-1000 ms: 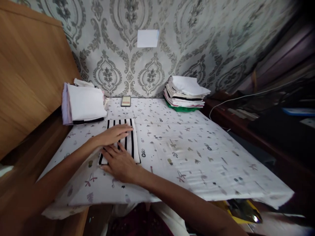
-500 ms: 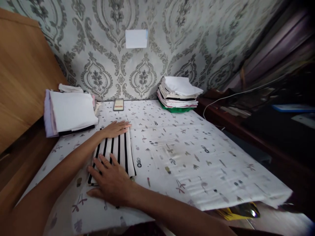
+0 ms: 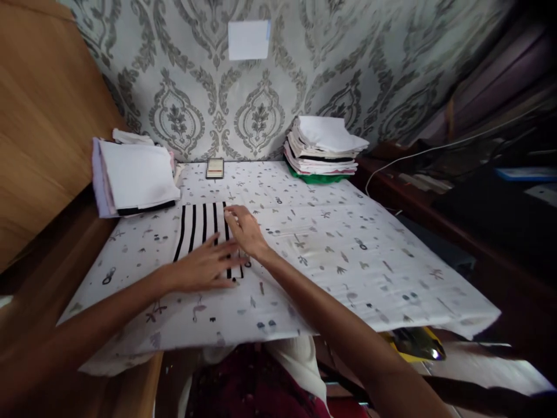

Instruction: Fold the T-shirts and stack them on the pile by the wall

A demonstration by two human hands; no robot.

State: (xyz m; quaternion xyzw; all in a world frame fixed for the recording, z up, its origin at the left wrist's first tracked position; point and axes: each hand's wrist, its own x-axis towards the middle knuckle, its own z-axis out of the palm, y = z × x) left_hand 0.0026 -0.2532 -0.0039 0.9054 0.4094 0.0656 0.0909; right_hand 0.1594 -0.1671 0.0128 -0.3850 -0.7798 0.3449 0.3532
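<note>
A folded white garment with black stripes (image 3: 199, 229) lies flat on the patterned sheet, left of the middle. Its near right part is partly hidden by my hands. My left hand (image 3: 206, 268) lies across its near side, palm down, fingers spread and pointing right. At the garment's far right corner is my right hand (image 3: 247, 231), with bent fingers and thumb drawn together on the striped edge. The fingertips of my left hand come close below my right wrist.
Folded clothes form a stack (image 3: 139, 174) at the left and a taller pile (image 3: 326, 145) at the back right. A small framed card (image 3: 214, 168) lies near the wall. A wooden panel (image 3: 43, 128) borders the left; a white cable (image 3: 418, 152) crosses a dark desk on the right.
My right hand has moved from the garment's near side to its far right corner. My left hand has come from the far edge to the near side. The view has tilted down.
</note>
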